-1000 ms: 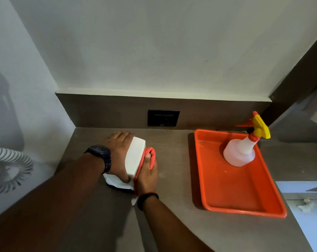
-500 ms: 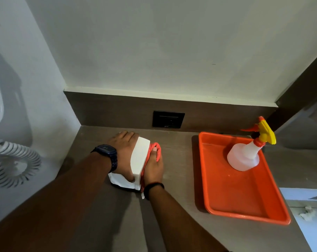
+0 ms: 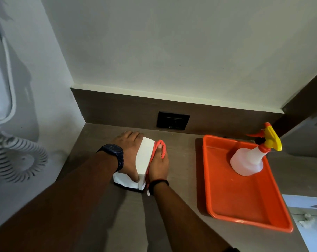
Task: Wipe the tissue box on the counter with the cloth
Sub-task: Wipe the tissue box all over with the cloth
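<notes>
The brown surface (image 3: 181,160) ran back to a dark upstand under a pale wall (image 3: 172,48), with a black socket (image 3: 173,120) set in the upstand. An orange tray (image 3: 245,206) lay on the right of the surface, well apart from the hands, and a white spray bottle (image 3: 247,161) with a yellow and orange head stood upright in its far end. A grey coiled hose (image 3: 12,157) hung against the left wall. The white box (image 3: 144,160) sat on the surface toward the back left corner. The left hand (image 3: 129,155), a dark watch (image 3: 113,154) on its wrist, lay flat over the box's top and left side, steadying it. The right hand (image 3: 158,166) pressed the orange cloth (image 3: 159,145) against the box's right side, its fingers closed on the cloth.
</notes>
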Tool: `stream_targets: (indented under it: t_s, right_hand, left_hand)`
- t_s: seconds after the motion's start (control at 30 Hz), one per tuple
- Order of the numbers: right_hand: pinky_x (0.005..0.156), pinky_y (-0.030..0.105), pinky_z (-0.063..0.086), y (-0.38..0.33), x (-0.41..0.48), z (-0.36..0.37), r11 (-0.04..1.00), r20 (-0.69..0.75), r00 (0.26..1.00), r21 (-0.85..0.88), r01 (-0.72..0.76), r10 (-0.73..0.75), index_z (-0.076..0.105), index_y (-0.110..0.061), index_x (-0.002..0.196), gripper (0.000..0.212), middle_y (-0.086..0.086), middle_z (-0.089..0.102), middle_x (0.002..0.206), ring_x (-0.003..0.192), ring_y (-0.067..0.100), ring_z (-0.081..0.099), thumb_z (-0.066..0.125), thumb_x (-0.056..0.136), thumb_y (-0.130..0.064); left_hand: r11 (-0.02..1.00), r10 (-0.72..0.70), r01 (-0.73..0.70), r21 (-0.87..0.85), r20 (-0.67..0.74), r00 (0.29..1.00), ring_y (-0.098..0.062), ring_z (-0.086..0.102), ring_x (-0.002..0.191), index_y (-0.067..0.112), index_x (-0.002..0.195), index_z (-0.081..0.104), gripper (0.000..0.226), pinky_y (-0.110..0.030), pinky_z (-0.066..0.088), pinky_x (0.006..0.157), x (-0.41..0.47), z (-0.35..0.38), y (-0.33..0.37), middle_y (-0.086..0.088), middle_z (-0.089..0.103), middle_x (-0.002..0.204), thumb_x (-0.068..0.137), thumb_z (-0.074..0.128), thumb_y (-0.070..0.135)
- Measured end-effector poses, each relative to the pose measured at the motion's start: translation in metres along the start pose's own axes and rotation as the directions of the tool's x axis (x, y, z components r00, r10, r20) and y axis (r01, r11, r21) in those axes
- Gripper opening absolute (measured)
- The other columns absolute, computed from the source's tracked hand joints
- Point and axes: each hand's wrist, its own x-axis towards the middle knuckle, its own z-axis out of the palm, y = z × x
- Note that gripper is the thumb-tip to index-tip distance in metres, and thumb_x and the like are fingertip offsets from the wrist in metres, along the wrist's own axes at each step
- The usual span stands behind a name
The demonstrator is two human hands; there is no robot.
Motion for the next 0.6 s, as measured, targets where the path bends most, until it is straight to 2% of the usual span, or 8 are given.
stream_targets:
  t_s: [0.07,0.17,0.3,0.4,0.5,0.53,0.6]
  right_hand:
    - [0.109,0.048,0.041,0.007,-0.007,-0.001,0.999,-0.014,0.999,0.006,-0.048,0.048,0.051,-0.025,0.134,0.048,0.004,0.060,0.135,0.122,0.023,0.056,0.034,0.097,-0.050]
    - [0.106,0.048,0.045,0.021,-0.033,-0.003,0.998,-0.036,0.998,0.042,-0.041,0.043,0.051,-0.029,0.132,0.046,0.002,0.062,0.130,0.119,0.021,0.058,0.036,0.095,-0.053]
    - [0.104,0.038,0.045,0.011,-0.037,-0.003,0.994,-0.039,0.995,0.044,0.097,-0.095,0.052,-0.042,0.120,0.029,-0.008,0.062,0.123,0.116,0.014,0.057,0.040,0.095,-0.051]
    - [0.105,0.040,0.045,-0.007,-0.017,-0.002,0.988,0.011,0.988,-0.005,0.156,-0.156,0.056,-0.035,0.120,0.031,-0.004,0.063,0.123,0.115,0.014,0.057,0.042,0.096,-0.047]
    - [0.105,0.039,0.043,-0.007,-0.003,-0.002,0.999,0.022,0.999,0.000,0.048,-0.048,0.052,-0.026,0.133,0.045,0.000,0.061,0.128,0.116,0.018,0.055,0.038,0.097,-0.049]
    - [0.104,0.037,0.042,-0.004,-0.002,-0.001,1.000,0.013,1.000,0.017,0.008,-0.008,0.050,-0.024,0.135,0.048,-0.002,0.060,0.126,0.116,0.018,0.055,0.036,0.097,-0.050]
    - [0.107,0.042,0.042,0.004,-0.009,-0.001,0.999,-0.013,0.999,0.022,-0.036,0.036,0.050,-0.025,0.135,0.048,-0.002,0.060,0.129,0.119,0.021,0.056,0.034,0.097,-0.050]
  left_hand:
    - [1.000,-0.011,0.010,0.013,0.027,1.000,-0.025,0.026,0.133,0.015,0.142,0.013,0.135,-0.042,0.028,0.111,0.000,-0.002,0.001,-0.006,0.028,0.148,0.036,0.078,0.068]
    - [1.000,-0.003,0.003,0.008,0.020,1.000,-0.025,0.029,0.129,0.015,0.140,0.014,0.135,-0.041,0.029,0.109,-0.001,-0.003,0.002,-0.006,0.030,0.145,0.034,0.076,0.071]
    - [1.000,0.019,-0.019,0.005,0.003,1.000,-0.024,0.033,0.125,0.014,0.138,0.021,0.130,-0.040,0.029,0.108,-0.001,-0.002,0.000,-0.006,0.034,0.140,0.035,0.073,0.075]
    - [1.000,0.017,-0.017,0.020,-0.005,1.000,-0.023,0.035,0.123,0.015,0.137,0.023,0.126,-0.040,0.030,0.107,0.000,0.001,0.000,-0.005,0.036,0.137,0.036,0.071,0.074]
    - [1.000,-0.006,0.006,-0.008,-0.006,1.000,-0.021,0.036,0.118,0.019,0.132,0.025,0.121,-0.039,0.035,0.103,-0.001,-0.001,0.002,-0.003,0.038,0.133,0.034,0.076,0.067]
    - [1.000,-0.011,0.011,-0.011,0.006,1.000,-0.022,0.034,0.121,0.018,0.135,0.023,0.124,-0.040,0.034,0.105,-0.001,-0.002,0.002,-0.003,0.037,0.136,0.034,0.077,0.067]
    - [1.000,-0.013,0.014,-0.006,0.022,1.000,-0.025,0.031,0.127,0.017,0.139,0.018,0.130,-0.041,0.031,0.108,-0.001,-0.003,0.003,-0.005,0.032,0.142,0.036,0.079,0.067]
